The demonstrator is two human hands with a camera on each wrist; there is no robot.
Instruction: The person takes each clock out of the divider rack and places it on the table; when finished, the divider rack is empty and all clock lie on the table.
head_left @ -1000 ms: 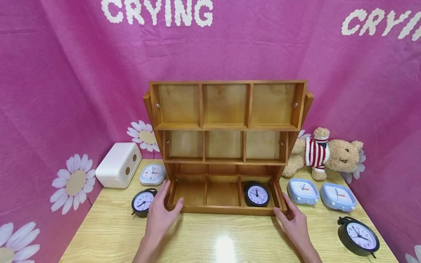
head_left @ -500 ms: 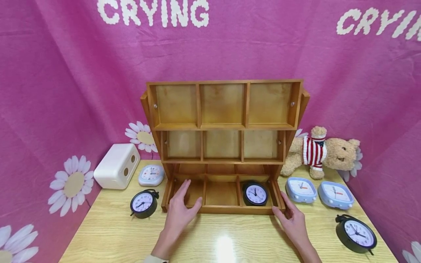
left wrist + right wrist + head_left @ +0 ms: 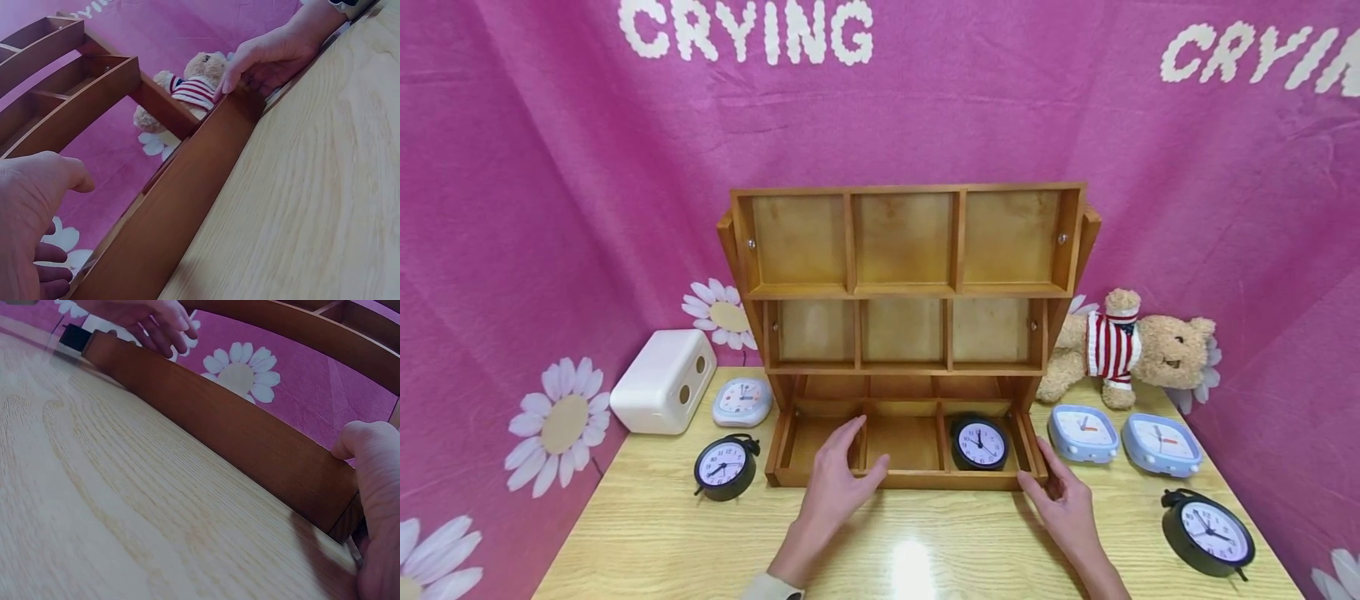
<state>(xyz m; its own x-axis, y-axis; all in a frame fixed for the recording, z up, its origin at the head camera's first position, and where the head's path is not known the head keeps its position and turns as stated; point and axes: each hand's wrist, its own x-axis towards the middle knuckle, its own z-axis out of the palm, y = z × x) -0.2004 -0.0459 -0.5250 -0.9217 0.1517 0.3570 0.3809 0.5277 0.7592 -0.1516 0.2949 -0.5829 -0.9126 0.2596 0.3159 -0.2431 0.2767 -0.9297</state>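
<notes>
A three-tier wooden display shelf (image 3: 904, 240) with square compartments stands at the middle of the table. A round black alarm clock (image 3: 980, 444) lies face up in the bottom tier's right compartment. My right hand (image 3: 1063, 497) grips the front right corner of that tier, with the thumb (image 3: 351, 442) on the top edge of the front board and the fingers along the outer side. Above the front edge near the left divider hovers my left hand (image 3: 842, 482), fingers spread and nothing in it. Its loose fingers also show in the left wrist view.
Left of the shelf are a white box with round holes (image 3: 664, 382), a pale clock (image 3: 742, 402) and a black alarm clock (image 3: 725, 468). To the right lie two blue clocks (image 3: 1083, 433), another black alarm clock (image 3: 1207, 533) and a teddy bear (image 3: 1112, 343). A pink curtain (image 3: 910, 125) hangs behind.
My left hand has moved right, from the shelf's front left corner to near the divider between the left and middle compartments. My right hand stays at the right corner.
</notes>
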